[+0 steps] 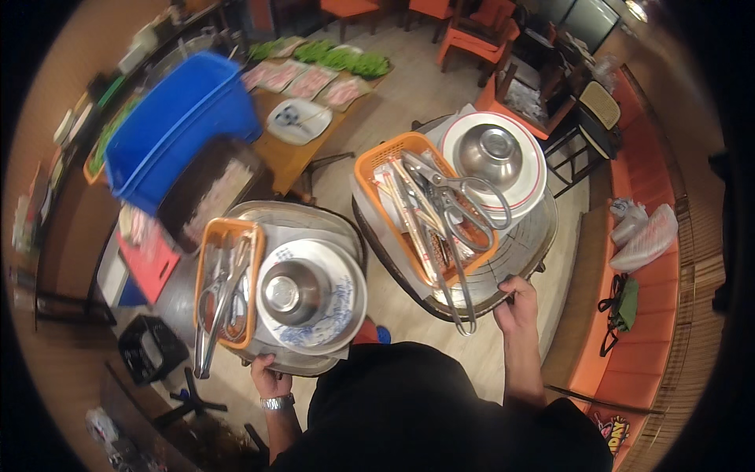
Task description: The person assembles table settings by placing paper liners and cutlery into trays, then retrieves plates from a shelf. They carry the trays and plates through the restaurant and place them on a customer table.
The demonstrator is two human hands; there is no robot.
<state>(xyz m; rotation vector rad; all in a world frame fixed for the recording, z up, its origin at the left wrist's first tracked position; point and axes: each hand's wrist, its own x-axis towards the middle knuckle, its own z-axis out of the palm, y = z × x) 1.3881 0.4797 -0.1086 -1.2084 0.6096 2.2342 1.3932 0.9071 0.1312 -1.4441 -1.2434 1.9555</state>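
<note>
My left hand (pixel 271 377), a metal-band watch on its wrist, grips the near edge of a metal pan (pixel 295 215). On this pan sit an orange plastic basket (pixel 258 283) with tongs and scissors, and stacked white plates (pixel 348 307), the upper one blue-patterned, under an upturned steel bowl (pixel 293 293). My right hand (pixel 517 304) holds a second pan (pixel 519 253) by its near right edge. That one carries another orange basket (pixel 395 143) with scissors (pixel 451 189), tongs (pixel 457 289) and paper-wrapped chopsticks (pixel 410 218), beside red-rimmed white plates (pixel 534 171) topped by an upturned steel bowl (pixel 489 154).
Ahead left, a blue tub (pixel 183 124) stands by a table bearing trays of sliced meat (pixel 309 81) and lettuce (pixel 371 64). A black crate (pixel 152 348) is lower left. An orange bench (pixel 643 236) with bags (pixel 646 236) lines the right; chairs (pixel 481 38) stand ahead.
</note>
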